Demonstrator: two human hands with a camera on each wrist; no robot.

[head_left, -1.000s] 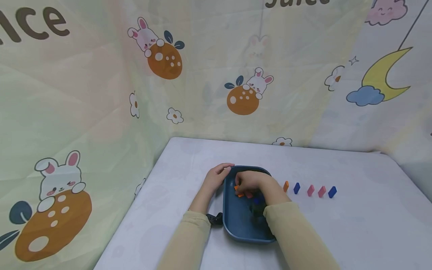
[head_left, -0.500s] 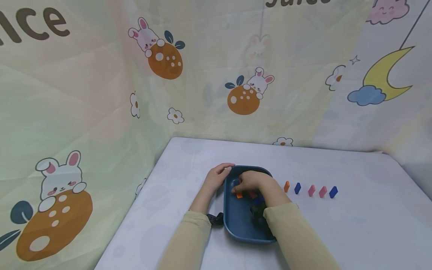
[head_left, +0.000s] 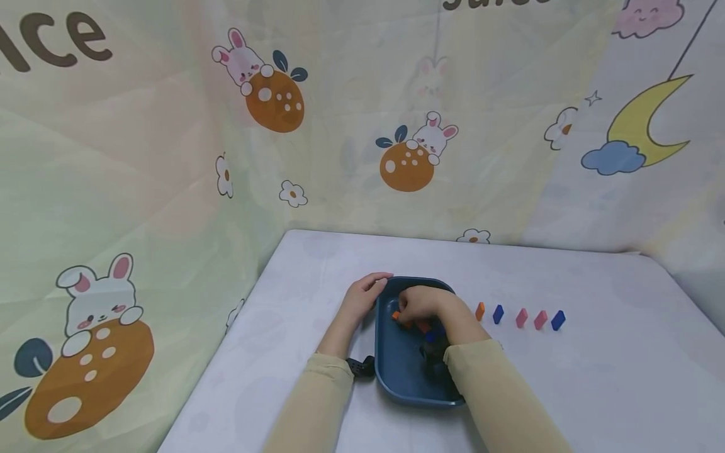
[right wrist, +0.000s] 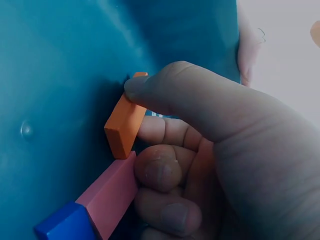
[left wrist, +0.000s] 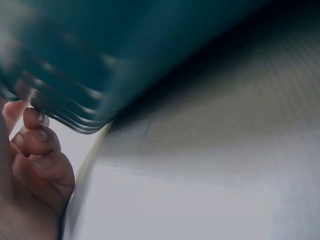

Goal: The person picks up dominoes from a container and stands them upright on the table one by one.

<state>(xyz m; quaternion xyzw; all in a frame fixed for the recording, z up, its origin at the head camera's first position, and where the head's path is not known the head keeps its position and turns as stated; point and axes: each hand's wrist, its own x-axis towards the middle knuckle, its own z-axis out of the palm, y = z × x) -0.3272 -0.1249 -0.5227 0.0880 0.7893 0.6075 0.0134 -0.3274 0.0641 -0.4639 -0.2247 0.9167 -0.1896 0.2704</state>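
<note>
A dark blue tray (head_left: pixel 391 377) lies on the table. My left hand (head_left: pixel 362 299) holds its far left corner; in the left wrist view the fingers (left wrist: pixel 50 167) bend close by the tray's outer wall. Inside the tray, my right hand (head_left: pixel 421 303) pinches an orange domino block (right wrist: pixel 120 122), the thumb on its upper face and a finger against its side. A pink domino block (right wrist: pixel 112 192) meets the orange one's lower end, and beyond it lies a blue block (right wrist: pixel 65 222). The right hand and wrist hide part of the tray's contents from above.
Right of the tray, several domino blocks stand on end in a row on the white table (head_left: pixel 600 377): orange (head_left: pixel 480 311), blue (head_left: pixel 498 314), pink (head_left: pixel 522 318), another pink, and blue (head_left: pixel 558 321). A printed cloth (head_left: pixel 340 157) hangs behind the table and at its left.
My right hand's fingers have shifted slightly over the orange block inside the tray. The left hand, the tray and the standing row keep their places.
</note>
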